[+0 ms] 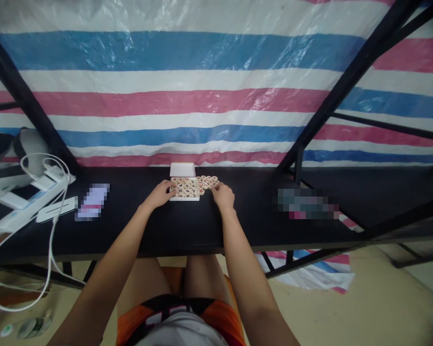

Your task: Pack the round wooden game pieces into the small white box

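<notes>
A small white box (184, 198) lies on the black table, filled with rows of round xiangqi pieces (185, 187) with dark characters and some red ones at the back. My left hand (159, 194) is at the box's left edge, its thumb and fingers curled over the side onto the nearest pieces. To the right of the box, loose xiangqi pieces (205, 182) with red characters lie in a cluster. My right hand (223, 196) is at this cluster's right side, fingertips drawn together at a piece that they mostly hide.
The box's white lid (182, 169) stands behind it. On the left are a blurred phone-like object (93, 202), a white power strip (32, 202) and looping white cables (52, 240). A blurred dark item (306, 204) lies right. Black metal posts (310, 120) and a striped sheet (187, 103) bound the table.
</notes>
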Demonstrator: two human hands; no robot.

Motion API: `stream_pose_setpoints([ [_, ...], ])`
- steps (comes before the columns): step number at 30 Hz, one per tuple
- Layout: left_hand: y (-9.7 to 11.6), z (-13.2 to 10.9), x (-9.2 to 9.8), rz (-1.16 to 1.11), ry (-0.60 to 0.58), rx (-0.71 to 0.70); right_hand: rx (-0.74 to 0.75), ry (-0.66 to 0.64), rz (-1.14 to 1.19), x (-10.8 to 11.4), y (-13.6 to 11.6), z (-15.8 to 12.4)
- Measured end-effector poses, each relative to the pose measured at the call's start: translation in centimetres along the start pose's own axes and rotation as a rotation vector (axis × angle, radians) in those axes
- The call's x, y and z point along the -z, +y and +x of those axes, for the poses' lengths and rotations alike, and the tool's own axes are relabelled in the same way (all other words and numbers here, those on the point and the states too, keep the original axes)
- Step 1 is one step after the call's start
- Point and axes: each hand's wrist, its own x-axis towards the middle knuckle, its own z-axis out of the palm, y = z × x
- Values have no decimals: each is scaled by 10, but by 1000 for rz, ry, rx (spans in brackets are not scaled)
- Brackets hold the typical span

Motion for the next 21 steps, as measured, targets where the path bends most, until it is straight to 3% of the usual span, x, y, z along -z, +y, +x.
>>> stream_pose_setpoints([
  [8, -2, 0, -1, -10, 4, 2, 76, 49, 90, -6, -1, 2],
  [16, -2, 1, -2, -3, 7, -1, 603, 94, 188, -19, -31, -9],
  [21, -3, 2, -3, 17, 3, 0, 763, 44, 159, -24, -43, -21],
])
